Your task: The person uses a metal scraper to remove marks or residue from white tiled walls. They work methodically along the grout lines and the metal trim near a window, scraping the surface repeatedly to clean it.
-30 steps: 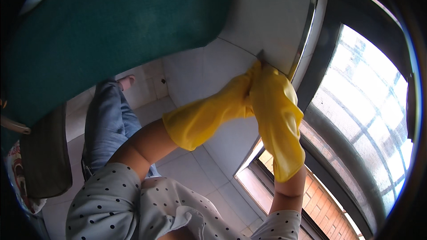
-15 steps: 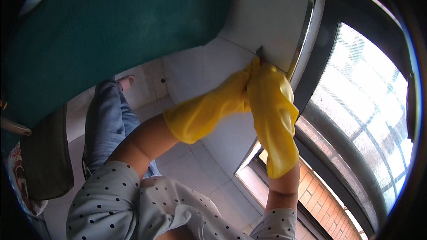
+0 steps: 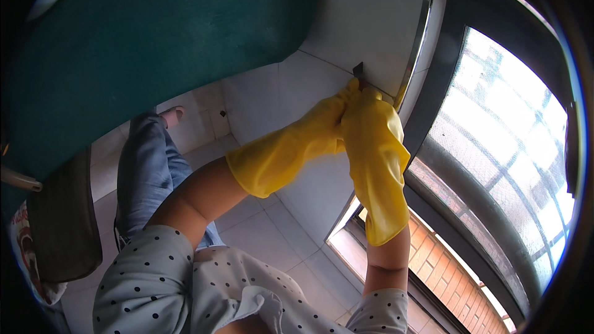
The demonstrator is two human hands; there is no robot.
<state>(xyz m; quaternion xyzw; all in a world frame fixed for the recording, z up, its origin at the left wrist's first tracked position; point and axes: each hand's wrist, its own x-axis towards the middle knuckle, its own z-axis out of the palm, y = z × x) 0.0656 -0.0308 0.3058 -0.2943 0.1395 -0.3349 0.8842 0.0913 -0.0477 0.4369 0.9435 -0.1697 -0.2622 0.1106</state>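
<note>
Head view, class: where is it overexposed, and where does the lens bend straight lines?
Head view: the bright window at right is washed out by daylight; its dark frame curves toward the rim; the yellow rubber gloves stay evenly lit and sharp.

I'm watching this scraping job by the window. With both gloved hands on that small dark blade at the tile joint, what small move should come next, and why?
Probably a short push of the scraper blade along the tile joint toward the metal window frame. The left hand and right hand, both in yellow gloves, meet right behind it, and its tip sits on the white wall where the joint runs.
</note>
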